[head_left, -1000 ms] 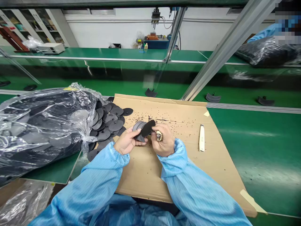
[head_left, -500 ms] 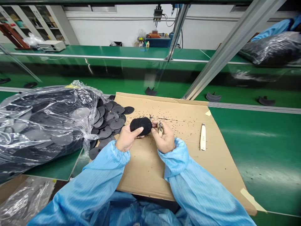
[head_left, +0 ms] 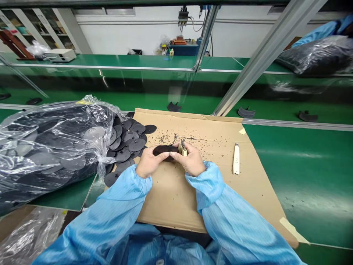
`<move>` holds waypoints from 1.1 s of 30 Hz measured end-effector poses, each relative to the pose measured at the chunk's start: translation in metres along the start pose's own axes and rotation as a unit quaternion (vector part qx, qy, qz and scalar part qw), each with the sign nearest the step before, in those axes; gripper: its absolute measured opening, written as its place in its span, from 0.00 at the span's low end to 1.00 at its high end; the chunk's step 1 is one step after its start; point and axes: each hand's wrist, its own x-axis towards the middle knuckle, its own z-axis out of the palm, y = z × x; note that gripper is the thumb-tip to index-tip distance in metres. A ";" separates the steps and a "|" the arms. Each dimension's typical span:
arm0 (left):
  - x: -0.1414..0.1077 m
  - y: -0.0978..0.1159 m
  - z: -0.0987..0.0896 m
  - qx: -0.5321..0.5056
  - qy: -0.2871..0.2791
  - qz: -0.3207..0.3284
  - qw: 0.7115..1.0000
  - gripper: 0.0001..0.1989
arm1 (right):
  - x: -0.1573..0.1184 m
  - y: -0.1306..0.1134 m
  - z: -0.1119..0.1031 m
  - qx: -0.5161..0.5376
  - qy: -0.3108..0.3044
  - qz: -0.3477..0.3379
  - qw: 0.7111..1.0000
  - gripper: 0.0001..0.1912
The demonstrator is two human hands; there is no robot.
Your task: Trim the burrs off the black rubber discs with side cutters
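A stack of thin black discs (head_left: pixel 164 149) is gripped in my left hand (head_left: pixel 148 162), thumb on the near side, tilted so its edges face me. My right hand (head_left: pixel 193 160) has its thumb against the stack's right end and also holds small nippers (head_left: pixel 182 148) with cream handles, metal tip pointing up. Both thumbs nearly meet at the stack. Under my hands lies a cardboard sheet (head_left: pixel 171 202), scattered with tiny black bits (head_left: pixel 193 138). Left of my hands is a loose pile of black discs (head_left: pixel 135 144), some with a small nub. My fingertips behind the stack are hidden.
A clear plastic bag (head_left: pixel 55 147) full of discs lies at the left. A cream-handled utility knife (head_left: pixel 236 159) rests on the cardboard's right side. Beyond, curved black parts (head_left: pixel 246 112) sit on a green strip behind a metal post (head_left: pixel 248 62).
The disc stack has tipped from showing its flat face to showing its edges. My right hand has moved slightly left against it, nippers still in the hand.
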 end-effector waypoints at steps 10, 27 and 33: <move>0.000 0.001 0.002 -0.023 -0.015 0.002 1.000 0.15 | 0.002 0.000 0.003 0.069 0.027 0.061 0.995 0.23; 0.001 0.017 -0.006 -0.280 -0.094 -0.275 0.915 0.17 | -0.017 -0.012 0.013 -0.115 0.051 -0.169 0.978 0.07; 0.001 0.020 -0.007 -0.274 -0.114 -0.252 0.921 0.18 | -0.016 -0.010 0.014 -0.101 0.034 -0.208 0.972 0.05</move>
